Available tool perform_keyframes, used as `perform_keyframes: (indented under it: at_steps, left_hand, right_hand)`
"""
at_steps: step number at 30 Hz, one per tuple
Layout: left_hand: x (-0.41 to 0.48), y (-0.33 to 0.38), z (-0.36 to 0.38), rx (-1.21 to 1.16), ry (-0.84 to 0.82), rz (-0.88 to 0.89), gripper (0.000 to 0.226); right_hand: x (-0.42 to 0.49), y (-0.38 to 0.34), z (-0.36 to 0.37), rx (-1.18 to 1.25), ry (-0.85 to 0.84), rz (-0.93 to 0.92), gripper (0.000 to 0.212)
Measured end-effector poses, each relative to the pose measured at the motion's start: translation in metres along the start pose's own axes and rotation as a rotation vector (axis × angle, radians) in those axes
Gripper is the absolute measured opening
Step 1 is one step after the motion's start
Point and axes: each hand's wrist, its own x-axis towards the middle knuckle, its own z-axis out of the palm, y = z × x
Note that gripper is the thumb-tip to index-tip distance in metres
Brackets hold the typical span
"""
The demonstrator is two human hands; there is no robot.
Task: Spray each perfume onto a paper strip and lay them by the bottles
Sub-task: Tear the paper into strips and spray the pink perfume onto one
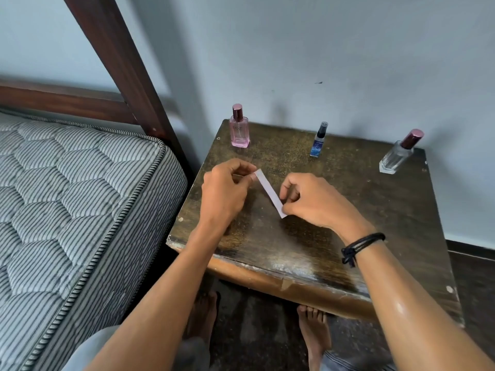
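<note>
A single paper strip (269,192) is held over the left half of the table (348,210), between the middle and the left edge. It is white, flat and slanted, with its upper end toward the far left corner and its lower end toward the near edge. Whether the lower end touches the tabletop cannot be told.

Left hand (225,191): fingers curled, thumb and fingertips pinching the upper end of the strip. Right hand (313,202): fingers curled, thumb and forefinger pinching the lower end. A black cord wristband (359,246) sits on the right wrist.

Three bottles stand upright along the far edge, well apart from one another and from the strip. The pink bottle (239,128) is at the far left corner, with a dark red cap on. The blue bottle (318,141), small and with a black spray top, is about midway along the far edge. The clear bottle (400,153) is near the far right corner, with a dark red cap on. No strip lies beside any bottle.

The tabletop is dark, worn wood, chipped along the near edge. A striped mattress (67,196) lies just beside the left edge, and a dark wooden bedpost (128,70) rises behind it. The far edge stands against a pale wall (348,49). Two bare feet (313,336) show on the floor below the near edge.
</note>
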Motion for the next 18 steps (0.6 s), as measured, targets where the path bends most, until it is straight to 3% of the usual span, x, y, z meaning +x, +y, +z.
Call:
perform_keyframes:
  at_steps: [6, 12, 18]
  left_hand:
    - [0.007, -0.001, -0.011, 0.031, 0.004, -0.025, 0.023]
    - [0.029, -0.005, -0.03, -0.013, 0.086, -0.023, 0.021]
    - [0.056, -0.006, -0.023, -0.054, 0.052, -0.076, 0.05]
  right_hand:
    - [-0.001, 0.002, -0.004, -0.01, -0.029, 0.001, 0.019]
    - [-0.004, 0.0, -0.014, 0.013, 0.118, 0.001, 0.013]
    - [-0.001, -0.006, -0.009, 0.013, 0.196, -0.023, 0.015]
